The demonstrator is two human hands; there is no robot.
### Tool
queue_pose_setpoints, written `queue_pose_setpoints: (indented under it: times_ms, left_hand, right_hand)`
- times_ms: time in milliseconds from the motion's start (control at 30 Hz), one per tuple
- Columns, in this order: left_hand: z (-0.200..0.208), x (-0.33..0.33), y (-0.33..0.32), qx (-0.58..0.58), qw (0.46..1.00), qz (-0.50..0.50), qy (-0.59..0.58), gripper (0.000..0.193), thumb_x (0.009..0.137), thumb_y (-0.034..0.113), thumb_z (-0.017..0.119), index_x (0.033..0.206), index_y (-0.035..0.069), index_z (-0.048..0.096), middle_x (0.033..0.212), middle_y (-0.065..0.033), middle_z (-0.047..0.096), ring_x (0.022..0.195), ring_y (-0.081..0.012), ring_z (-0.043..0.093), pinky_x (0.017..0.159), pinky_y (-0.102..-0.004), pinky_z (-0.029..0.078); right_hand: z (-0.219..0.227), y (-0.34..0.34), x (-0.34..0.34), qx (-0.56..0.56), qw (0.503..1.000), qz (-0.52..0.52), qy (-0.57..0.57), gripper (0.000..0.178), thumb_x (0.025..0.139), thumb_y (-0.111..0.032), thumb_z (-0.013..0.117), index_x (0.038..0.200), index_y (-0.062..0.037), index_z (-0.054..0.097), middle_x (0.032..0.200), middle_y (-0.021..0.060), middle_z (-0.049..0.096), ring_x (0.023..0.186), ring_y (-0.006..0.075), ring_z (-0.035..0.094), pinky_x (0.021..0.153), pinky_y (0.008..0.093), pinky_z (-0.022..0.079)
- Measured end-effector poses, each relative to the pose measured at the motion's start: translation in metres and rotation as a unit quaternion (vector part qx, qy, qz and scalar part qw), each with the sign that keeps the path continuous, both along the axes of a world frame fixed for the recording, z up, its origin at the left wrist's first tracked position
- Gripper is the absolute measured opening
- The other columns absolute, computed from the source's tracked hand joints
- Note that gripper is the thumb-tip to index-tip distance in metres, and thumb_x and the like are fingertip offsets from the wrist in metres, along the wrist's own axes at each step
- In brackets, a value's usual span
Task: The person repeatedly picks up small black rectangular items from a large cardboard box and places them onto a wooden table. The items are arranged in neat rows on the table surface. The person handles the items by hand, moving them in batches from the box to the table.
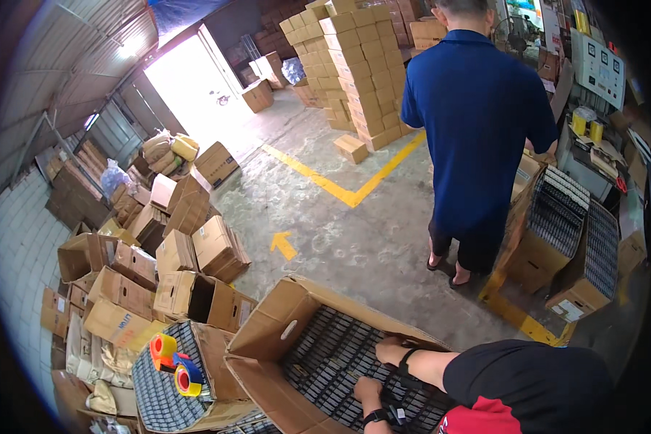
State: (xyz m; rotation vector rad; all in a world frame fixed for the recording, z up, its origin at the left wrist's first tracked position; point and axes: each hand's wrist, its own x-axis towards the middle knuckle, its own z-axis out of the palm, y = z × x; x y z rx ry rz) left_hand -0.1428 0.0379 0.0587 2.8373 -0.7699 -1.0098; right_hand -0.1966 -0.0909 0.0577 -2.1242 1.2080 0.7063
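Observation:
A large open cardboard box [271, 329] stands in front of me, holding close rows of small dark pieces [325, 354] whose kind I cannot make out. Both my hands are inside it. My left hand [367, 390], with a black watch on the wrist, is curled low over the rows. Farther in, my right hand [390, 351] reaches from the right with a dark band on its wrist, its fingers bent down at the pieces. Whatever the fingertips hold is too small to see. A small pale object [400, 414] lies beside the left wrist.
Tape rolls [188, 376] sit on another filled box [168, 414] at the left. Used cartons [217, 246] are heaped beyond. A person in a blue shirt [477, 123] stands ahead, beside filled boxes [553, 217]. Stacked cartons [365, 72] rise behind yellow floor lines [351, 195].

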Motion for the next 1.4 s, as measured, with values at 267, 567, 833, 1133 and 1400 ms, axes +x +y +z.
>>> queue_pose_setpoints:
  times_ms: [267, 567, 833, 1133, 1400]
  left_hand:
    - [-0.021, -0.009, 0.013, -0.058, 0.991, 0.098, -0.067, 0.035, 0.075, 0.027, 0.058, 0.092, -0.003, 0.065, 0.099, -0.0234, 0.063, 0.095, -0.0385, 0.060, 0.084, -0.0431, 0.047]
    - [0.001, -0.010, 0.022, -0.478, 0.816, 0.313, 0.086, 0.043, 0.069, 0.003, 0.072, 0.106, -0.005, 0.052, 0.085, -0.0069, 0.054, 0.075, -0.0162, 0.050, 0.070, -0.0277, 0.043]
    - [0.165, 0.024, 0.033, -0.669, 0.686, 0.276, -0.082, 0.036, 0.073, -0.002, 0.069, 0.102, 0.001, 0.048, 0.083, 0.0001, 0.042, 0.070, -0.0097, 0.042, 0.062, -0.0226, 0.039]
    - [0.303, -0.024, 0.218, -0.774, 0.470, 0.354, -0.233, 0.030, 0.083, 0.014, 0.063, 0.103, -0.006, 0.054, 0.098, -0.0157, 0.058, 0.082, -0.0239, 0.058, 0.074, -0.0343, 0.050]
    - [0.271, -0.101, 0.438, -0.634, 0.431, 0.476, -0.430, 0.033, 0.081, 0.021, 0.066, 0.099, -0.006, 0.060, 0.093, -0.0182, 0.060, 0.083, -0.0249, 0.053, 0.071, -0.0384, 0.047]
  right_hand:
    - [-0.034, 0.012, -0.001, -0.032, 0.997, -0.032, -0.063, 0.022, 0.075, -0.013, 0.056, 0.088, -0.0039, 0.071, 0.092, 0.0157, 0.067, 0.085, 0.0297, 0.066, 0.064, 0.0397, 0.052]
    - [0.026, 0.002, -0.002, -0.055, 0.990, -0.080, -0.102, 0.027, 0.077, -0.016, 0.054, 0.092, -0.0020, 0.070, 0.096, 0.0183, 0.067, 0.093, 0.0367, 0.063, 0.075, 0.0517, 0.048]
    - [0.202, 0.025, 0.011, -0.155, 0.904, -0.146, -0.370, 0.054, 0.085, -0.045, 0.050, 0.099, 0.0074, 0.055, 0.084, 0.0269, 0.064, 0.085, 0.0389, 0.064, 0.072, 0.0465, 0.051]
    - [0.309, 0.203, 0.008, -0.020, 0.782, 0.054, -0.620, 0.050, 0.084, -0.038, 0.055, 0.110, 0.0031, 0.046, 0.110, 0.0268, 0.049, 0.100, 0.0418, 0.054, 0.085, 0.0456, 0.045]
    - [0.260, 0.412, -0.010, 0.166, 0.728, 0.277, -0.604, 0.048, 0.074, -0.019, 0.060, 0.112, 0.0013, 0.038, 0.108, 0.0221, 0.044, 0.098, 0.0409, 0.052, 0.081, 0.0459, 0.045]
